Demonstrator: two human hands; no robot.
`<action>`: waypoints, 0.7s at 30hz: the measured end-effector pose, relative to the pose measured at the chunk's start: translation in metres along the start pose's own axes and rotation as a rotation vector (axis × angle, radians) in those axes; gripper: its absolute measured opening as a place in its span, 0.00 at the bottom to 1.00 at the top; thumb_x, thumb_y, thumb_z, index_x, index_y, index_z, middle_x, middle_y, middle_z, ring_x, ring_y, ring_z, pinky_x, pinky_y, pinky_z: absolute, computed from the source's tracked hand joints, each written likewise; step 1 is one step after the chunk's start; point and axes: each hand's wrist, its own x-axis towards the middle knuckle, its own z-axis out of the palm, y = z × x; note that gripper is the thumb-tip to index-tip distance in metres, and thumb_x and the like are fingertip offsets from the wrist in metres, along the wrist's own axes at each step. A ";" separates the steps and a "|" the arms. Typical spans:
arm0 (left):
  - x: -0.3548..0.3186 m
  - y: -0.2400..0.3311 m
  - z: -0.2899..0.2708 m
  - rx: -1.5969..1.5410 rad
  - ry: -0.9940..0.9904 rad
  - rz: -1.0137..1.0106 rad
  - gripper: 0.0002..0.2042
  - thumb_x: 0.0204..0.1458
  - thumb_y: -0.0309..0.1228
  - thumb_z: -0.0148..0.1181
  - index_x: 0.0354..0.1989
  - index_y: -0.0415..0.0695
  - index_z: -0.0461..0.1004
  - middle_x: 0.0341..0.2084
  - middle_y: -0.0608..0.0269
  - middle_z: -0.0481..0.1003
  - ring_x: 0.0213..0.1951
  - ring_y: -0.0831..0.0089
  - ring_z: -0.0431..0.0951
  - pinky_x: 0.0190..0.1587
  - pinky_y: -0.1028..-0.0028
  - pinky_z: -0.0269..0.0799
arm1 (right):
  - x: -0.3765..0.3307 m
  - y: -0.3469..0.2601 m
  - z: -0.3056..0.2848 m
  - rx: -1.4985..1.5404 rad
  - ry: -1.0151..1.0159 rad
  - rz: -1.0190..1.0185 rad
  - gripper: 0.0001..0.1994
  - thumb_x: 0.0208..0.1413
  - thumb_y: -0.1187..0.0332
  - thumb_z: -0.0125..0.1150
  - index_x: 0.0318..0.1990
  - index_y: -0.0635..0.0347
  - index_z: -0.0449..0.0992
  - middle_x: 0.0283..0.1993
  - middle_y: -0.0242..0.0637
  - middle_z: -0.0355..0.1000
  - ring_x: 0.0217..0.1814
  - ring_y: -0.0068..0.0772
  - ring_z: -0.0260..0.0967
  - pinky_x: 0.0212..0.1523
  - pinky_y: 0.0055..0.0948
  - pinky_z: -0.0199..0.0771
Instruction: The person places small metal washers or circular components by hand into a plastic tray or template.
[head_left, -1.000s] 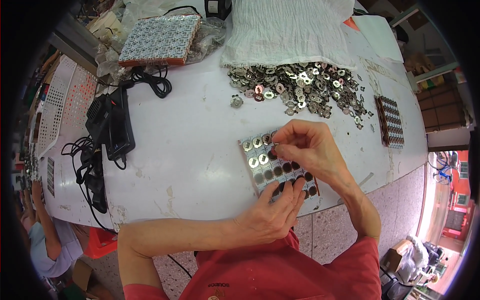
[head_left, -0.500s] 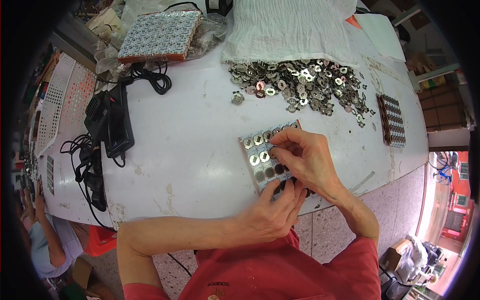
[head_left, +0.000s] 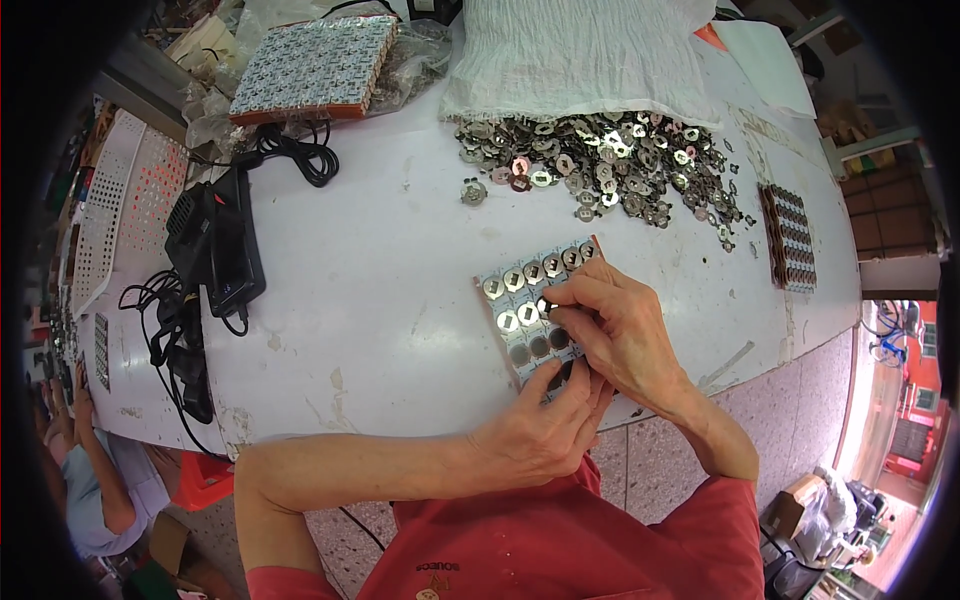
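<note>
Presently, the left hand (head_left: 540, 430), grip loose and fingers spread, lies over the near part of the board (head_left: 500, 304) on the counter (head_left: 380, 270); uneven pressure could skew it. At the board's second row, the right hand (head_left: 622, 325) seems to pinch a clip (head_left: 546, 308), which a finger slip might tilt.

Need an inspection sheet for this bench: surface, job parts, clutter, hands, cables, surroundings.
Surface: white tabletop, brown stains and scuffs.
Job's things: panel with seated metal clips in the far rows, dark discs uncovered nearer; pile of loose clips by the white cloth.
Clutter: black device left; stacked panels far left, clear plastic beside; smaller stack right.
Hands: left hand on the panel's near side; right hand fingertips at a second-row clip, grip unclear.
Cables: black coil near the device; more along the left.
Surroundings: another person at left; red object below the table edge.
</note>
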 end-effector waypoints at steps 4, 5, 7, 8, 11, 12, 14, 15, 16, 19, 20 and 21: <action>0.000 -0.001 -0.001 -0.038 0.006 -0.002 0.21 0.50 0.36 0.56 0.47 0.33 0.79 0.43 0.46 0.78 0.51 0.55 0.75 0.51 0.58 0.72 | 0.002 0.002 0.001 -0.033 -0.007 -0.040 0.06 0.49 0.77 0.64 0.36 0.61 0.80 0.33 0.37 0.73 0.30 0.44 0.73 0.29 0.38 0.72; 0.000 -0.002 -0.001 -0.046 0.004 0.001 0.20 0.50 0.34 0.55 0.46 0.33 0.79 0.43 0.46 0.78 0.51 0.54 0.76 0.51 0.58 0.72 | 0.002 0.002 0.001 -0.031 -0.008 -0.038 0.06 0.49 0.77 0.64 0.36 0.61 0.80 0.33 0.37 0.73 0.30 0.44 0.73 0.29 0.38 0.72; 0.001 -0.002 -0.001 -0.048 0.007 0.000 0.20 0.50 0.34 0.55 0.46 0.33 0.79 0.43 0.46 0.78 0.51 0.54 0.76 0.51 0.58 0.72 | 0.002 0.000 0.000 -0.060 -0.001 -0.046 0.06 0.48 0.77 0.64 0.36 0.60 0.80 0.32 0.36 0.73 0.30 0.44 0.73 0.29 0.38 0.72; 0.001 -0.003 -0.001 -0.049 0.011 0.001 0.20 0.50 0.33 0.54 0.46 0.33 0.79 0.43 0.46 0.79 0.51 0.54 0.76 0.50 0.58 0.72 | 0.001 0.000 0.001 -0.061 0.001 -0.046 0.06 0.48 0.77 0.64 0.36 0.60 0.80 0.32 0.36 0.73 0.30 0.44 0.73 0.29 0.38 0.72; 0.002 -0.002 -0.002 -0.034 0.009 0.011 0.20 0.49 0.35 0.56 0.46 0.32 0.79 0.44 0.45 0.78 0.51 0.55 0.75 0.51 0.59 0.72 | 0.000 0.000 -0.003 -0.060 0.034 -0.044 0.07 0.49 0.77 0.64 0.37 0.61 0.80 0.33 0.38 0.74 0.30 0.42 0.75 0.29 0.36 0.73; 0.002 -0.002 -0.002 -0.030 0.018 0.019 0.20 0.49 0.35 0.56 0.46 0.32 0.79 0.44 0.45 0.78 0.51 0.55 0.75 0.51 0.59 0.72 | 0.001 -0.003 -0.008 0.048 0.011 0.037 0.08 0.50 0.77 0.64 0.38 0.62 0.80 0.33 0.39 0.75 0.31 0.41 0.75 0.30 0.35 0.73; 0.001 -0.002 -0.001 -0.034 0.032 -0.011 0.22 0.49 0.37 0.57 0.46 0.32 0.78 0.48 0.42 0.77 0.51 0.56 0.75 0.51 0.60 0.72 | 0.005 -0.003 -0.015 0.153 -0.008 0.116 0.08 0.50 0.77 0.64 0.39 0.62 0.80 0.33 0.41 0.76 0.31 0.39 0.76 0.30 0.33 0.74; 0.002 -0.003 -0.001 -0.030 0.039 -0.005 0.22 0.49 0.37 0.57 0.46 0.32 0.78 0.48 0.42 0.77 0.51 0.56 0.75 0.51 0.60 0.72 | 0.011 0.001 -0.022 0.071 0.032 0.058 0.09 0.51 0.78 0.63 0.41 0.63 0.81 0.33 0.38 0.76 0.32 0.31 0.75 0.32 0.29 0.73; 0.003 -0.004 -0.001 -0.013 0.027 0.003 0.22 0.48 0.38 0.58 0.45 0.31 0.78 0.49 0.40 0.76 0.50 0.56 0.75 0.51 0.61 0.72 | 0.017 0.005 -0.029 -0.009 0.072 0.002 0.10 0.53 0.80 0.63 0.43 0.64 0.81 0.32 0.35 0.77 0.33 0.23 0.73 0.33 0.25 0.73; 0.003 -0.004 -0.002 0.005 0.012 0.015 0.23 0.48 0.39 0.59 0.45 0.31 0.78 0.52 0.38 0.75 0.50 0.57 0.74 0.51 0.61 0.72 | 0.044 0.021 -0.046 -0.146 0.152 -0.004 0.09 0.51 0.77 0.63 0.40 0.62 0.82 0.33 0.38 0.76 0.33 0.33 0.75 0.34 0.30 0.72; 0.003 -0.004 -0.003 0.000 0.008 0.017 0.23 0.48 0.39 0.59 0.45 0.30 0.77 0.52 0.37 0.75 0.50 0.57 0.74 0.51 0.62 0.72 | 0.050 0.024 -0.049 -0.260 0.164 0.003 0.08 0.50 0.75 0.63 0.38 0.61 0.82 0.33 0.41 0.76 0.33 0.40 0.76 0.35 0.35 0.73; 0.004 -0.004 -0.003 0.003 0.012 0.021 0.23 0.48 0.39 0.59 0.45 0.30 0.77 0.52 0.37 0.75 0.50 0.57 0.74 0.51 0.62 0.72 | 0.053 0.027 -0.049 -0.262 0.145 0.037 0.07 0.49 0.73 0.65 0.37 0.60 0.82 0.33 0.40 0.76 0.34 0.41 0.75 0.36 0.36 0.72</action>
